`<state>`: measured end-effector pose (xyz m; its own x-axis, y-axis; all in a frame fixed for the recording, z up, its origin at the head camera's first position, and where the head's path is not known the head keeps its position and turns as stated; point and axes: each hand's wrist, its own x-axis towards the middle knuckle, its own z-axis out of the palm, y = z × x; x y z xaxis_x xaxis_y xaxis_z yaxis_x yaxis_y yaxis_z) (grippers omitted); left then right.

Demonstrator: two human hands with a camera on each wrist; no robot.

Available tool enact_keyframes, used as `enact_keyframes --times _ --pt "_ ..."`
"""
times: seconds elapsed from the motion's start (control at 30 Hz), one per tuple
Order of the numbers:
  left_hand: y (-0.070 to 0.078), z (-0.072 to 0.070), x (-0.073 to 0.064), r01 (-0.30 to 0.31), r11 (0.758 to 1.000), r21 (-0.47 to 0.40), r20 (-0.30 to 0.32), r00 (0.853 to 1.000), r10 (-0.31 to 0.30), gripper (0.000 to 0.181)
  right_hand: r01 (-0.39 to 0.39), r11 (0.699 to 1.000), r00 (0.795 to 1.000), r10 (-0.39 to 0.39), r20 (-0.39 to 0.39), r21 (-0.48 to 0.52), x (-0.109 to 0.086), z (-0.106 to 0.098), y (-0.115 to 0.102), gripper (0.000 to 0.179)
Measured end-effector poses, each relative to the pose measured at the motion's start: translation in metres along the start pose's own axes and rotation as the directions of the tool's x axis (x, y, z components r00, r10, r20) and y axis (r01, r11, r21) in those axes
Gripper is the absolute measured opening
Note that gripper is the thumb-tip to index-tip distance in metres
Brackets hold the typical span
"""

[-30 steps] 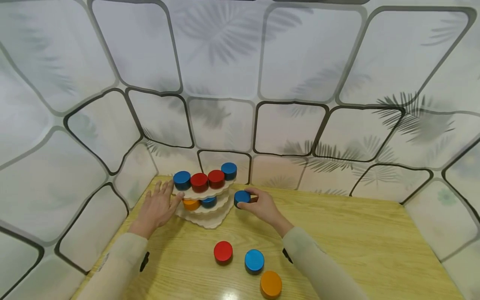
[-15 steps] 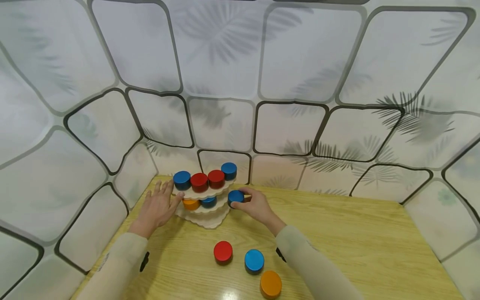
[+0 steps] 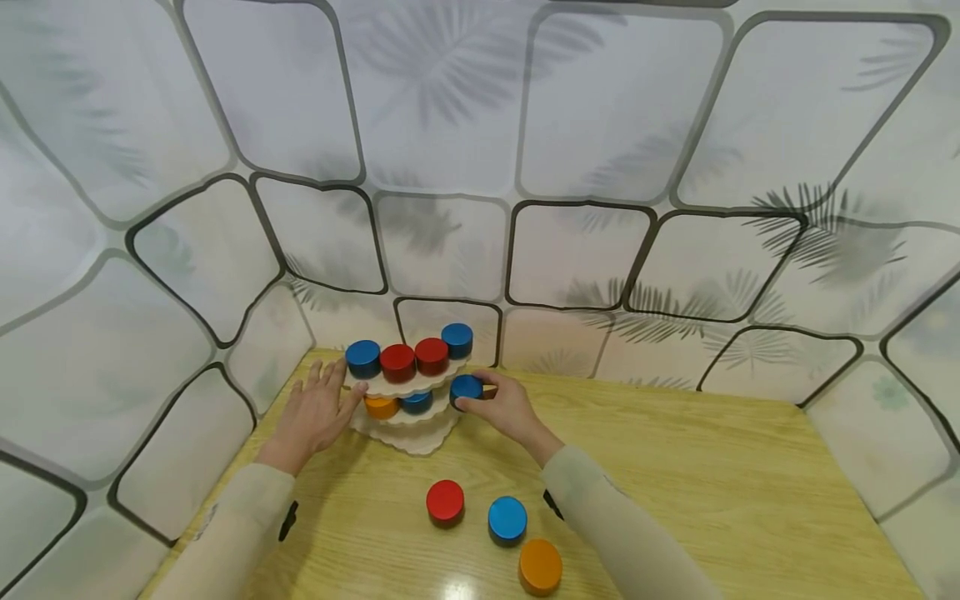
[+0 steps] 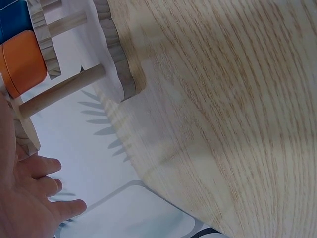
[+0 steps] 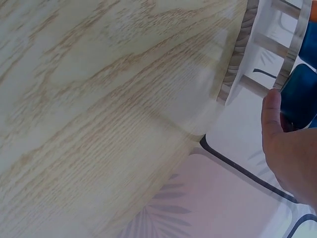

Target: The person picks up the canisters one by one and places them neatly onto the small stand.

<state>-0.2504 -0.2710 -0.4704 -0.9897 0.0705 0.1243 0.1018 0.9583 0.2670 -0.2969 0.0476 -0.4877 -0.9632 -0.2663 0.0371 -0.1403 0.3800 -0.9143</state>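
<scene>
A wooden tiered stand (image 3: 422, 439) with scalloped edges stands in the back left corner of the table. My right hand (image 3: 516, 412) pinches a round blue tin (image 3: 466, 390) between thumb and fingers at the middle tier's right end. In the right wrist view that blue tin (image 5: 298, 96) is at the tier's edge, beside another blue one. My left hand (image 3: 313, 417) rests with fingers extended against the stand's left side, thumb at the top tier. An orange tin (image 3: 381, 407) and a blue tin (image 3: 416, 402) sit on the middle tier, partly hidden by the top one.
Along the top tier sit two blue and two red tins (image 3: 397, 363). A red tin (image 3: 446, 503), a blue tin (image 3: 507, 521) and an orange tin (image 3: 540, 567) stand on the wooden table (image 3: 675, 467) in front. Patterned walls (image 3: 577, 250) enclose the table's back and sides.
My right hand has moved left with the blue tin, from beside the stand to over the middle tier's right end. The left hand has stayed in place.
</scene>
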Motion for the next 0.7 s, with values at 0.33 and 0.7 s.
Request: enact_keyframes --times 0.33,0.7 --pt "-0.001 0.001 0.002 0.004 1.000 -0.004 0.015 1.000 -0.004 0.083 0.002 1.000 1.000 -0.002 -0.005 -0.005 0.000 0.002 -0.007 0.059" --pt "-0.001 0.000 0.003 0.009 1.000 -0.018 0.025 1.000 -0.009 0.084 0.036 0.999 0.999 -0.036 -0.021 -0.014 0.001 0.011 -0.012 0.062"
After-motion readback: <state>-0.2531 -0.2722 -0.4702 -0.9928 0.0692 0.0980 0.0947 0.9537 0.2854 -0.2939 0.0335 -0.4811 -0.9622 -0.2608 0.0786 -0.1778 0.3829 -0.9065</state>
